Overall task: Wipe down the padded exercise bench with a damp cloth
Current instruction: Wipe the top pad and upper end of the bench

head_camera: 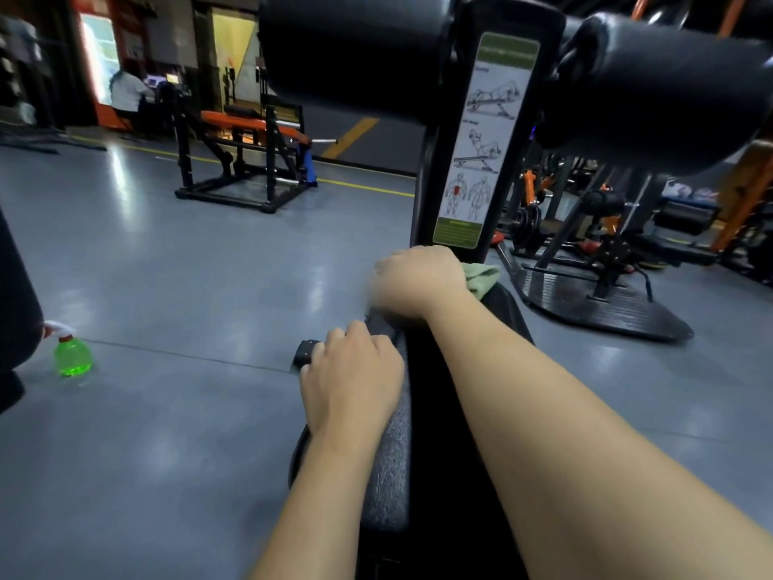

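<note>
**Padded bench** (387,466): black, textured. It is being seen lengthwise, its long axis running from the bottom centre of the frame up to the middle. The far end is pointing at an upright post (431,182).

**Left hand** (351,370): it is being held palm down at the bench's left edge, lower centre of the frame. The knuckles are raised and the fingers are being curled over the edge, gripping it. The forearm is being brought in from the bottom centre.

**Right hand** (418,282): it is being held further up the bench, at its far end just below the post, and is being shown blurred. The fingers are being bent down and kept close together over the cloth (483,278), clutching it against the pad. The forearm is being stretched across the bench from the lower right corner.

**Cloth**: pale green and bunched. It is being covered mostly by the right hand, with one fold showing at the hand's right side, on the bench's far end.

**Spray bottle** (73,355): bright green with a white trigger head. It is being kept upright on the grey floor (188,265), at the left edge of the frame, well apart from the bench.

**Post fittings**: an instruction label (485,140) with exercise drawings is being carried on the post's face. Black roller pads (347,48) are being held out to either side at the top of the frame.

**Background**: an orange-padded machine (247,152) is being shown at the upper left. Further black-and-orange equipment (606,228) is being shown at the right.
</note>
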Tool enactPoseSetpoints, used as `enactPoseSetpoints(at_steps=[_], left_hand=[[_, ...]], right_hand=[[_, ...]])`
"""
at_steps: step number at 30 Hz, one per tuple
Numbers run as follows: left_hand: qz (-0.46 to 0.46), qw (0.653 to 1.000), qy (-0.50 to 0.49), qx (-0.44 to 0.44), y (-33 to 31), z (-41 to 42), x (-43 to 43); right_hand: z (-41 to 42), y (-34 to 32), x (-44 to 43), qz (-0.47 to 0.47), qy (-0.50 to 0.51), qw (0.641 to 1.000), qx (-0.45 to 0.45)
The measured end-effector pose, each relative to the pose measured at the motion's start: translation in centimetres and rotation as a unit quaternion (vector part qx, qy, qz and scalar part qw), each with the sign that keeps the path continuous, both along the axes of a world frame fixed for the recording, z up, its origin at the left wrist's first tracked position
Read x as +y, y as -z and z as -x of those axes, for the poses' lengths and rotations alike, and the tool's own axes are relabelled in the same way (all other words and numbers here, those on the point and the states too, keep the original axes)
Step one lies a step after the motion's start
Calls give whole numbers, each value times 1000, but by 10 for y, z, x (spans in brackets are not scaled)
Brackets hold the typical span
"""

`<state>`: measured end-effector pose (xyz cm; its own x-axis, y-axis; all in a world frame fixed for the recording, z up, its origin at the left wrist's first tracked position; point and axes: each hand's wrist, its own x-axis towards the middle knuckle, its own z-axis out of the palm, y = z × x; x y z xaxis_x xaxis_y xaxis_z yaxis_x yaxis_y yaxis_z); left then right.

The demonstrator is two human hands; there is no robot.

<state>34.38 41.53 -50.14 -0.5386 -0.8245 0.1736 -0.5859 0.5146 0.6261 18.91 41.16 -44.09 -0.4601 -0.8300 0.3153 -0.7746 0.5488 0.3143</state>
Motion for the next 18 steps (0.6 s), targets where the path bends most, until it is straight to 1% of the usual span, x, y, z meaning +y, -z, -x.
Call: enactPoseSetpoints(at_steps=[2, 4, 6, 8, 11, 12, 15, 17, 18], left_hand=[[-12, 1000, 1, 2, -1, -1, 0], [-16, 1000, 4, 1, -2, -1, 0], [-20, 1000, 6, -1, -2, -2, 0], [-25, 1000, 8, 6, -3, -3, -1], [-33, 999, 9, 17, -1, -6, -2], [-34, 999, 10, 21, -1, -6, -2], [-23, 1000, 9, 17, 0, -5, -2], [-8, 1000, 7, 9, 0, -2, -1], [0, 1000, 7, 6, 0, -1, -1]], right_hand=[[-3, 4, 1, -9, -25, 1000, 17], [-1, 7, 8, 12, -40, 999, 22], [2, 7, 15, 26, -36, 999, 11], [2, 7, 21, 37, -14, 999, -19], [4, 0, 39, 104, 84, 986, -101], [7, -4, 48, 131, 132, 974, -128], [18, -12, 76, 164, 268, 928, -201], [17, -12, 83, 185, 307, 910, -208], [17, -11, 81, 189, 310, 911, -196]])
